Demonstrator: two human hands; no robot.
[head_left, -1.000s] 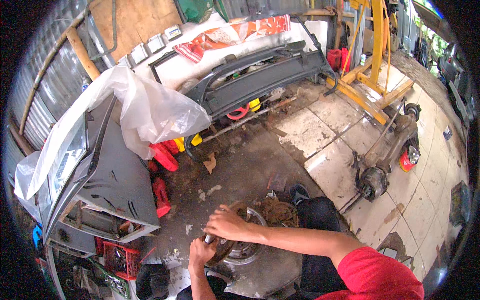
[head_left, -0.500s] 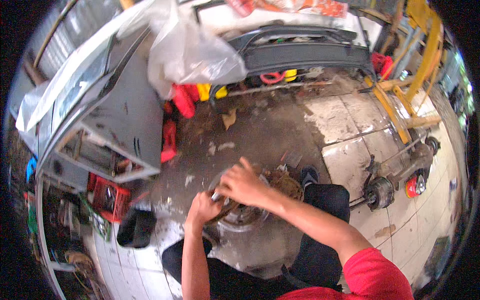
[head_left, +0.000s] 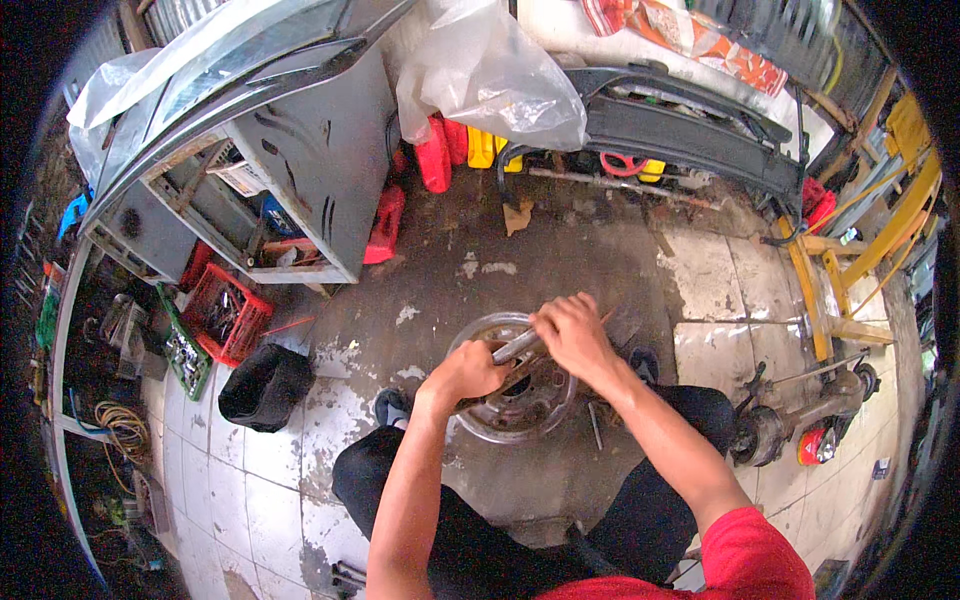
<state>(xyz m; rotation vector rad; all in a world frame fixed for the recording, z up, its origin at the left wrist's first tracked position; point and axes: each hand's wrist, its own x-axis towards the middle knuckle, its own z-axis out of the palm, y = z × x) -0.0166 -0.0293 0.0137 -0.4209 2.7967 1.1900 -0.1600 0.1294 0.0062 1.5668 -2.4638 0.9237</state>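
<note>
Rightward over the wheel rim (head_left: 525, 405), my left hand (head_left: 468, 370) and right hand (head_left: 575, 335) have both shifted since half a second ago. That rim lies flat on the floor (head_left: 440, 310), between my shoes (head_left: 391, 407). Above it I hold a grey metal tool (head_left: 515, 345): the left fingers are curled around its near end; the right ones cover its far end, and I cannot tell whether they close around it. Just right of the rim lies a thin rod (head_left: 595, 425). Farther left stand a black bucket (head_left: 265, 388) and a red crate (head_left: 228, 315).
</note>
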